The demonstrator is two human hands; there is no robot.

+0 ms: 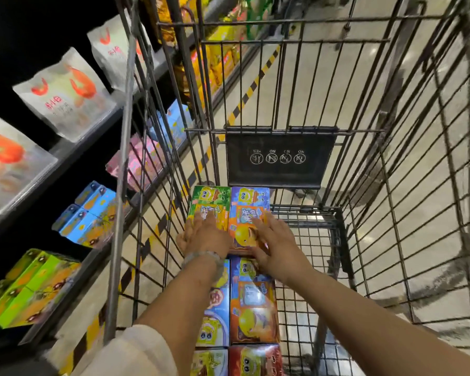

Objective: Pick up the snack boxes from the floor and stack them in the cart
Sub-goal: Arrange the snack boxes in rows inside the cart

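Inside a grey wire shopping cart [364, 164], the left hand [204, 234] lies flat on a green cardboard snack box [210, 202]; the right hand [274, 240], fingers straight, presses the neighbouring purple-and-orange snack box [248, 213]. Placing step; next likely means squaring them, then fetching more boxes.

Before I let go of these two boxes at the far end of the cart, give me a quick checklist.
1. Green snack box lies flat under left hand: ok.
2. Orange snack box lies flat under right hand: ok.
3. The two sit side by side, edges touching: ok.
4. Fingers straight, not hooked on a box: ok.
5. Bare cart floor to the right for more: ok.
6. Boxes left on the floor: cannot tell.
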